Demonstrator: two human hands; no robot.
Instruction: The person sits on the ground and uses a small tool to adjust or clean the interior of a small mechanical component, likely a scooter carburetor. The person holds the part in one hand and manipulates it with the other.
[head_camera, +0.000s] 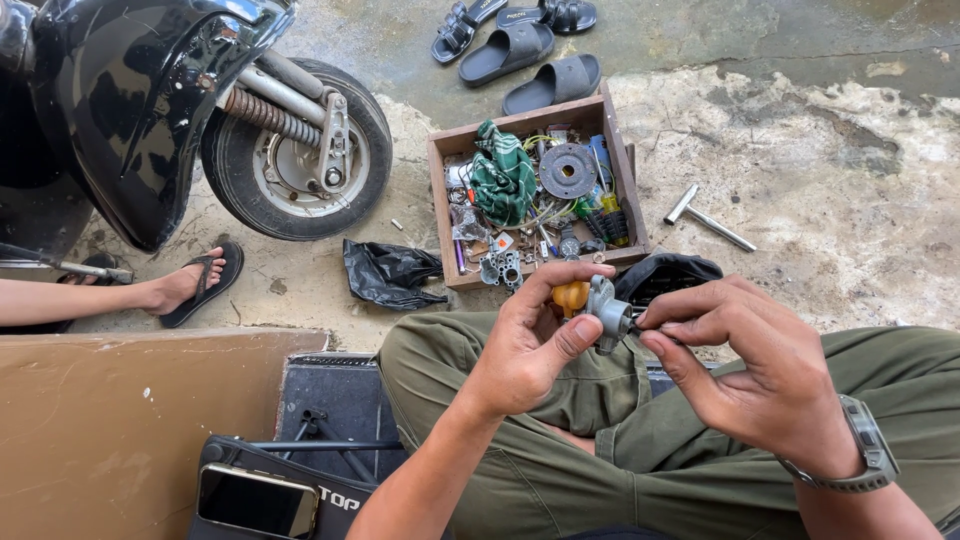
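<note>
Left hand: the left hand (530, 345) holds a small grey cast-metal part (606, 312) above the lap, its grip closed on the part with thumb below and fingers curled over the top.
Right hand: the right hand (745, 375) meets the same part from the other side, fingertips (655, 325) pinched at its right end; what they pinch is too small to tell. A grey wristwatch (868, 450) sits on that wrist.
Part: held between both hands, above the olive-green trousers (600, 460), with a small orange rounded piece (571, 296) just behind it.
Box: an open wooden box (618, 170) on the concrete floor just beyond the hands, filled with a green cloth (503, 180), a dark metal disc (567, 171), screwdrivers and small parts.
Floor: a crumpled black plastic bag (390, 273) left of the box, a metal T-handle wrench (708, 217) to its right, dark slippers (520, 45) farther off.
Left side: a black scooter's rear wheel (295, 150), and another person's foot in a black sandal (190, 283).
Near edge: a phone (257, 500) on a black case.
</note>
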